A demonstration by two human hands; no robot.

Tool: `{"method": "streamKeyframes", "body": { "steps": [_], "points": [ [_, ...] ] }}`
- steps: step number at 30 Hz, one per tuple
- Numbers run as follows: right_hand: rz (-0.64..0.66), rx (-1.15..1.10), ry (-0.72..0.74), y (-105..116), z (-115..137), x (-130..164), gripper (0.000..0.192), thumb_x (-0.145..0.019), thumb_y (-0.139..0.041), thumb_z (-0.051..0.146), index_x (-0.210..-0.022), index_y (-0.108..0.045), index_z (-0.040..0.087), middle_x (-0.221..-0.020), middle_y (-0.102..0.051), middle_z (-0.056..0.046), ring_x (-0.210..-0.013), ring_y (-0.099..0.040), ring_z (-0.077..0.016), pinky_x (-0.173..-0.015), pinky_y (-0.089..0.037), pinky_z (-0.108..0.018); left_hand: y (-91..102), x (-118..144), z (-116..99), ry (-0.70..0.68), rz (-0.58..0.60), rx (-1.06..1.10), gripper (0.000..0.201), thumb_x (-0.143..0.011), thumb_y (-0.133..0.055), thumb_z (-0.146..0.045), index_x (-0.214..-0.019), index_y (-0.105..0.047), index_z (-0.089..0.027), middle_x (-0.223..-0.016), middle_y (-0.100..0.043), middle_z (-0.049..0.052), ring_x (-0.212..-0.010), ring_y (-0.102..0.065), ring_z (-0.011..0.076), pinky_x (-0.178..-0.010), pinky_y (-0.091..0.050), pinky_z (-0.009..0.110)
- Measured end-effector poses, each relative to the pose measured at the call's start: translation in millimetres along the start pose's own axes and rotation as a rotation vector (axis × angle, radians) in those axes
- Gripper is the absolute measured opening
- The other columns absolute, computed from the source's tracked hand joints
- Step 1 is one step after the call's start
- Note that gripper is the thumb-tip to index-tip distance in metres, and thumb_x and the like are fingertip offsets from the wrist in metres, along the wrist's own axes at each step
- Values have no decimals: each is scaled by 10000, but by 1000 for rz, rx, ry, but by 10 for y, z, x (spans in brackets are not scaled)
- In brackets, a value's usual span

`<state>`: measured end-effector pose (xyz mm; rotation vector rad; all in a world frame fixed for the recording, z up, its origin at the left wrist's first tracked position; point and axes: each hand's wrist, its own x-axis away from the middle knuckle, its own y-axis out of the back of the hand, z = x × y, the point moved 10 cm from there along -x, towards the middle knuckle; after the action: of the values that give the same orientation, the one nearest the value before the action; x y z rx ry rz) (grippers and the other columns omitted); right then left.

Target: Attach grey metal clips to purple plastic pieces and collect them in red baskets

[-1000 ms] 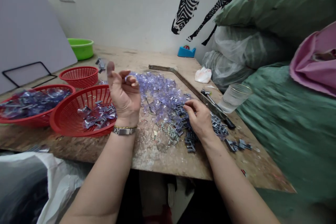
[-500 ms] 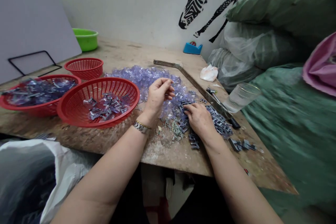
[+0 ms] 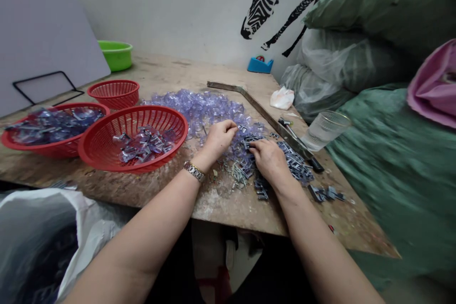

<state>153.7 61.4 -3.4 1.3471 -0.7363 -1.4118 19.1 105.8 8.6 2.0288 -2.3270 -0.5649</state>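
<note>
1. I see my left hand (image 3: 219, 137) curled on the heap of clear purple plastic bits (image 3: 199, 107); what its fingers hold I cannot tell.
2. My right hand (image 3: 269, 159) lies flat, fingers close together, on the dark metal clips (image 3: 297, 164). Those run in a strip from near me toward the far right.

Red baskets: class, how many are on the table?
3: the nearest red basket left of the left hand, the far-left basket holding clear pieces, the small basket behind them.

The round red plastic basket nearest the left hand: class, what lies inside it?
The round red plastic basket holds a small heap of clear bluish plastic pieces with grey metal clips. Whatever lies beneath them is hidden.
</note>
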Motion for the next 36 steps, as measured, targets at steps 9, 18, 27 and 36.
{"method": "streamKeyframes", "body": {
  "steps": [9, 18, 27, 36],
  "points": [
    [-84, -96, 54, 16, -48, -20, 180, -817, -577, 151, -933, -708, 194, -975, -719, -83, -962, -619, -248, -875, -462, -381, -182, 47, -137, -226, 83, -565, 193, -845, -515, -143, -915, -695, -146, -981, -673, 88, -955, -601, 195, -890, -452, 309],
    [-221, -267, 35, 226, -54, -13, 166, -847, -538, 238, -795, -694, 215, -848, -722, -73, -850, -642, -235, -811, -469, -360, -262, 71, -159, -296, 129, -569, 184, -852, -529, -149, -928, -697, -147, -958, -664, 81, -940, -600, 190, -874, -462, 303],
    [-287, -544, -59, 314, -151, 2, 196, -822, -534, 325, -761, -682, 211, -800, -717, -50, -798, -639, -217, -770, -461, -343, -307, 107, -211, -312, 192, -567, 178, -869, -542, -188, -954, -691, -142, -961, -657, 79, -942, -601, 185, -886, -467, 307],
    [-317, -709, -111, 365, -161, 25, 188, -801, -547, 331, -755, -670, 197, -712, -679, -15, -665, -597, -173, -669, -452, -299, -335, 114, -246, -333, 219, -471, 184, -859, -540, -183, -949, -694, -138, -952, -662, 80, -915, -598, 179, -871, -469, 316]
  ]
}}
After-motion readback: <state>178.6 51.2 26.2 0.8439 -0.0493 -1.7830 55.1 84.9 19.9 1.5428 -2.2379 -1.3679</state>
